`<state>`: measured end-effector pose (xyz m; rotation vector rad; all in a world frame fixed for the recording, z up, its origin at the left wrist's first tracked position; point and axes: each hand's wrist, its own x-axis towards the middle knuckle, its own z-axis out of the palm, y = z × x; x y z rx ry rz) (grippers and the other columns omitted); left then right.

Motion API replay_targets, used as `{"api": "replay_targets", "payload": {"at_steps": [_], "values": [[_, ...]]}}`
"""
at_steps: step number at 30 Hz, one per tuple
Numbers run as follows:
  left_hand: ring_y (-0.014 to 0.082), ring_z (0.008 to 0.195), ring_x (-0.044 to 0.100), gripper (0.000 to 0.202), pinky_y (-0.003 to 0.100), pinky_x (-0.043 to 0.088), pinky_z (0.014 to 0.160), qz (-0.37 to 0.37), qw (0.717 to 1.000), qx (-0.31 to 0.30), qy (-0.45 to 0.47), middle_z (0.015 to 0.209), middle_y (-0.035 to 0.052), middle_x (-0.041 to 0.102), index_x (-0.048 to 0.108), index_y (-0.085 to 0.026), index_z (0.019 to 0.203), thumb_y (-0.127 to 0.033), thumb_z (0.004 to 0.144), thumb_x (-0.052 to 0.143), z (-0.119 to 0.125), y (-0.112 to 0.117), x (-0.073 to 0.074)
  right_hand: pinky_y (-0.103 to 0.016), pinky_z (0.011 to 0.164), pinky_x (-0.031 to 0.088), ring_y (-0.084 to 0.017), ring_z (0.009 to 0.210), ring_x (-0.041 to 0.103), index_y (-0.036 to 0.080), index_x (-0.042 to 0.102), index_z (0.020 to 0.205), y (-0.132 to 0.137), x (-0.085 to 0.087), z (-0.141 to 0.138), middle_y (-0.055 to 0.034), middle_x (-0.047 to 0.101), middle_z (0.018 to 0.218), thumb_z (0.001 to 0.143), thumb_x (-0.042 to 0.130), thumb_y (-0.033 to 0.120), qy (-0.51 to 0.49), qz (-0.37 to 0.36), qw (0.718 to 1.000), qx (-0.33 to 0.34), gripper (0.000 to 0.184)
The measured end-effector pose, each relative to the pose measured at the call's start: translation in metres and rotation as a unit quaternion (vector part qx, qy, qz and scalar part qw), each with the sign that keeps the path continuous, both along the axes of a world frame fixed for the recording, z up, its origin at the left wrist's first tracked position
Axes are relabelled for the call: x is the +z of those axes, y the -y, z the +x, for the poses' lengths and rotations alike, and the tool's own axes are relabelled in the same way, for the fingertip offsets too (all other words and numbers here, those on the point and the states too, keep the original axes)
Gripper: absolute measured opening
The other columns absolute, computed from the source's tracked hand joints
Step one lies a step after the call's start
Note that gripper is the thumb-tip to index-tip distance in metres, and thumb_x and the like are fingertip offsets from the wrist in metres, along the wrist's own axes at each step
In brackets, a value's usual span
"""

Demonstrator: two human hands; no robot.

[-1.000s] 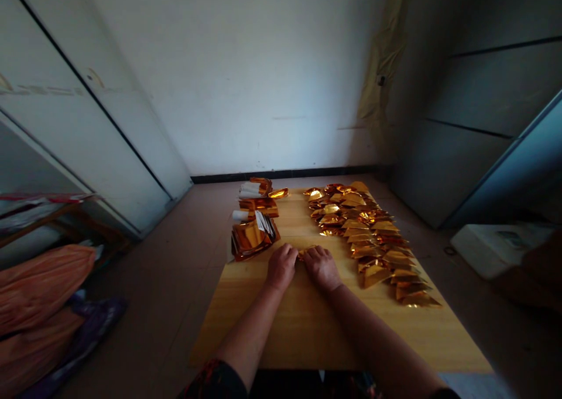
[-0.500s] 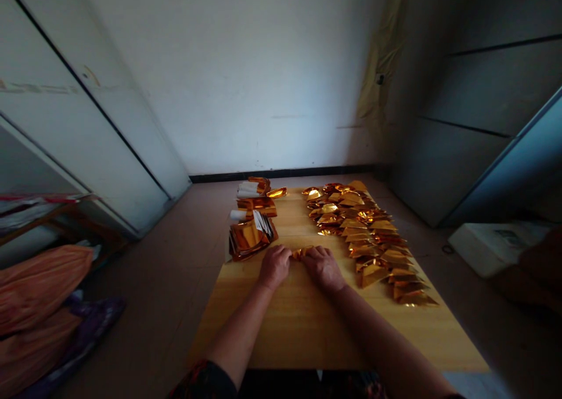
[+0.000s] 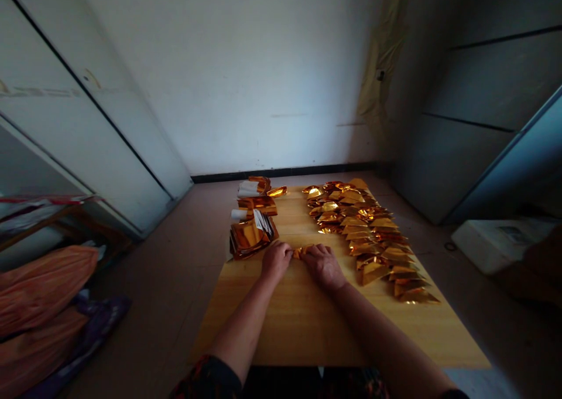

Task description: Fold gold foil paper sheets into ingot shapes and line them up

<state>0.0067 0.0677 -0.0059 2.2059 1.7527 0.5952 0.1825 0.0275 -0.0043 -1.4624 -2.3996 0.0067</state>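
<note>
Both my hands rest on a low wooden table [image 3: 307, 323], pinching one small piece of gold foil paper [image 3: 300, 251] between them. My left hand [image 3: 276, 260] grips its left end with curled fingers. My right hand [image 3: 322, 264] holds the right end, fingers closed over it. A stack of flat gold foil sheets [image 3: 251, 236] lies just left of my left hand. A long row of folded gold foil pieces [image 3: 373, 241] runs along the table's right side, just right of my right hand.
More foil stacks and white rolls [image 3: 254, 197] sit at the table's far left. Orange and purple bags [image 3: 44, 305] lie on the floor at left below a wooden shelf [image 3: 65, 217]. A white box [image 3: 496, 244] sits on the floor at right. White wall behind.
My hands have stayed together on the foil piece, shifting only slightly as they work it; the view moved a little.
</note>
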Motion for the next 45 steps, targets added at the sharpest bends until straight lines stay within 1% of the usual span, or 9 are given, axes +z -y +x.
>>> {"api": "replay_targets", "payload": {"at_steps": [5,10,18,24,28,32,36,41,45], "values": [[0.0143,0.086,0.057,0.009,0.024,0.040,0.077,0.002,0.999,0.004,-0.037,0.085,0.0027,0.063,0.064,-0.019,0.079,-0.016,0.081,0.056,0.003,0.001,0.002,-0.030,0.084,0.031,-0.019,0.097,0.048,0.029,0.065,0.105,-0.001,-0.003,0.001,-0.0046,0.062,0.102,0.092,0.047,0.026,-0.006,0.002,1.000,-0.002,0.021],[0.0150,0.089,0.057,0.011,0.025,0.041,0.080,0.012,1.000,-0.018,-0.003,0.090,0.0032,0.064,0.065,-0.018,0.088,-0.019,0.079,0.057,0.003,0.005,0.006,-0.030,0.084,0.031,-0.019,0.097,0.048,0.027,0.064,0.105,-0.001,-0.002,0.001,-0.0046,0.063,0.102,0.091,0.049,0.023,-0.016,0.000,1.000,-0.003,0.021],[0.0137,0.081,0.056,0.009,0.024,0.039,0.075,0.016,1.000,0.022,-0.006,0.079,0.0017,0.063,0.064,-0.018,0.073,-0.022,0.079,0.060,0.006,0.006,0.000,-0.030,0.084,0.032,-0.018,0.096,0.049,0.027,0.066,0.101,-0.002,-0.003,0.001,-0.0044,0.063,0.101,0.091,0.050,0.026,-0.020,0.005,1.000,-0.007,0.019],[0.0140,0.084,0.056,0.008,0.024,0.040,0.075,-0.016,1.000,0.005,0.002,0.086,0.0016,0.065,0.065,-0.019,0.081,-0.018,0.074,0.060,0.005,0.005,0.003,-0.029,0.083,0.034,-0.019,0.094,0.050,0.028,0.067,0.101,-0.005,-0.001,0.000,-0.0040,0.065,0.099,0.090,0.049,0.023,-0.042,-0.011,0.999,-0.021,0.021],[0.0147,0.084,0.057,0.009,0.025,0.039,0.074,-0.034,0.999,0.019,-0.025,0.086,0.0019,0.065,0.065,-0.019,0.081,-0.022,0.074,0.061,0.007,0.004,0.006,-0.030,0.083,0.034,-0.019,0.095,0.051,0.026,0.067,0.101,-0.007,-0.001,-0.001,-0.0048,0.064,0.100,0.089,0.050,0.021,-0.037,-0.020,0.999,-0.031,0.022],[0.0160,0.087,0.057,0.015,0.025,0.038,0.072,-0.050,0.996,0.045,-0.063,0.088,0.0024,0.064,0.064,-0.019,0.084,-0.032,0.076,0.061,0.012,0.007,0.011,-0.028,0.082,0.034,-0.018,0.094,0.052,0.026,0.064,0.107,-0.009,0.001,-0.001,-0.0042,0.064,0.100,0.088,0.050,0.021,-0.061,-0.030,0.997,-0.036,0.024],[0.0180,0.090,0.056,0.013,0.027,0.038,0.072,-0.048,0.991,0.061,-0.107,0.091,0.0046,0.064,0.063,-0.019,0.083,-0.031,0.076,0.060,0.016,0.008,0.014,-0.028,0.083,0.036,-0.017,0.094,0.053,0.024,0.065,0.103,-0.010,0.001,-0.003,-0.0047,0.063,0.098,0.087,0.051,0.021,-0.063,-0.034,0.997,-0.029,0.021],[0.0178,0.092,0.057,0.009,0.025,0.037,0.068,-0.071,0.988,0.084,-0.109,0.091,0.0036,0.065,0.064,-0.021,0.080,-0.026,0.077,0.058,0.019,0.005,0.016,-0.028,0.081,0.039,-0.017,0.095,0.053,0.020,0.062,0.109,-0.012,-0.005,0.000,-0.0078,0.060,0.108,0.083,0.050,0.014,-0.107,0.000,0.994,-0.033,0.029],[0.0167,0.087,0.057,0.009,0.025,0.035,0.065,-0.084,0.989,0.078,-0.092,0.089,0.0024,0.065,0.065,-0.022,0.078,-0.027,0.077,0.057,0.019,0.005,0.020,-0.031,0.084,0.036,-0.020,0.100,0.049,0.024,0.065,0.103,-0.012,-0.002,0.001,-0.0066,0.061,0.110,0.086,0.052,0.018,-0.088,0.024,0.996,-0.019,0.022]]}}
